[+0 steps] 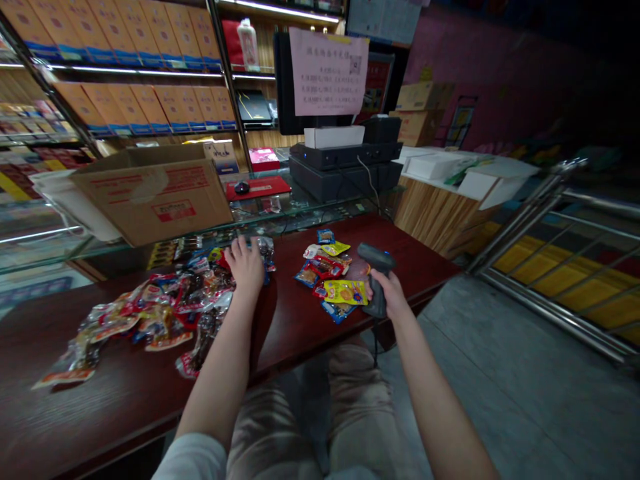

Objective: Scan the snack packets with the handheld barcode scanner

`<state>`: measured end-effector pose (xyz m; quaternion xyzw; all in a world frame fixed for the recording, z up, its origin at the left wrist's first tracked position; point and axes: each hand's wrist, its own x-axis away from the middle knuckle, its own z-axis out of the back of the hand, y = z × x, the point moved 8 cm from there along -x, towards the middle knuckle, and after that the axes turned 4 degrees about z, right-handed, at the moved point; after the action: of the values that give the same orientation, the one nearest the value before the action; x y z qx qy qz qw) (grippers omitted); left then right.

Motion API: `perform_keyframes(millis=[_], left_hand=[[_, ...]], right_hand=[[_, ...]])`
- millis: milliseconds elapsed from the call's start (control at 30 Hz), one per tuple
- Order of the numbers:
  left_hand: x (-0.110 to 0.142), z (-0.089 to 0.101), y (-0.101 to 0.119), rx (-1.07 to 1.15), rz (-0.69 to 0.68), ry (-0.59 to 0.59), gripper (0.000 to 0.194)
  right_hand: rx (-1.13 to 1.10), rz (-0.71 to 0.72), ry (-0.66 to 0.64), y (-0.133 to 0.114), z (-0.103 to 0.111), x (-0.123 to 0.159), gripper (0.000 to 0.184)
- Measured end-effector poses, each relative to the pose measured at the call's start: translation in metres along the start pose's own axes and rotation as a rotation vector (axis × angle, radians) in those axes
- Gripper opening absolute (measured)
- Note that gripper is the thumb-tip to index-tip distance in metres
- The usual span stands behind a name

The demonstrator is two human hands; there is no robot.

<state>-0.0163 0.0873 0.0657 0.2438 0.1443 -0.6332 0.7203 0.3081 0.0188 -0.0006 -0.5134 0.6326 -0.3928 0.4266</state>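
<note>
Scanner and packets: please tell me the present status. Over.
Right grip closed around scanner. Left grip over large packet pile, contact unclear. Smaller packet group beside scanner. Cable hangs below scanner; nothing visibly blocking.

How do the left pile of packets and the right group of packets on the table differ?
The left pile is larger and more spread out; the right group is smaller. The left pile shows mostly clear wrappers; the right group includes two bright yellow packets. Both lie on the dark red table.

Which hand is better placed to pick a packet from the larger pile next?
Likely the left hand: it is at the larger pile, whereas the right hand holds the scanner.
</note>
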Motion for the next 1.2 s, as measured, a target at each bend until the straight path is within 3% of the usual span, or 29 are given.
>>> perform_keyframes(millis=[67,167,267,333,400,533,633,733,800,933,1100,1200], left_hand=[[0.004,-0.016,0.008,-0.014,-0.091,-0.134,0.042],[0.008,-0.035,0.001,-0.087,-0.04,-0.257,0.039],[0.006,-0.029,-0.004,-0.117,-0.028,-0.141,0.043],[0.006,-0.023,0.009,-0.063,-0.112,-0.079,0.042],[0.009,-0.023,0.032,0.051,-0.209,-0.104,0.041],[0.017,-0.044,0.085,0.294,-0.257,-0.357,0.045],[0.018,-0.065,0.117,0.269,-0.315,-0.553,0.058],[0.015,-0.084,0.133,0.156,-0.435,-0.722,0.056],[0.011,-0.09,0.134,0.115,-0.458,-0.762,0.052],[0.001,-0.079,0.126,0.188,-0.426,-0.58,0.05],[0.006,-0.055,0.08,0.492,-0.059,-0.398,0.044],[0.012,-0.044,0.057,0.699,0.029,-0.282,0.045]], right_hand=[[-0.035,-0.007,0.04,0.0,0.012,-0.005,0.027],[-0.111,-0.004,0.087,0.0,0.023,-0.012,0.027],[-0.159,-0.024,0.1,0.004,0.026,-0.019,0.028],[-0.185,-0.047,0.089,0.008,0.026,-0.023,0.028],[-0.21,-0.057,0.083,0.011,0.027,-0.026,0.028],[-0.243,-0.066,0.067,0.016,0.03,-0.028,0.027],[-0.257,-0.057,0.048,0.018,0.034,-0.03,0.029],[-0.273,-0.047,0.045,0.02,0.035,-0.032,0.03],[-0.283,-0.052,0.052,0.021,0.035,-0.032,0.03],[-0.289,-0.063,0.071,0.019,0.033,-0.03,0.031],[-0.251,-0.074,0.07,0.013,0.029,-0.027,0.035],[-0.18,-0.076,0.019,0.009,0.013,-0.023,0.035]])
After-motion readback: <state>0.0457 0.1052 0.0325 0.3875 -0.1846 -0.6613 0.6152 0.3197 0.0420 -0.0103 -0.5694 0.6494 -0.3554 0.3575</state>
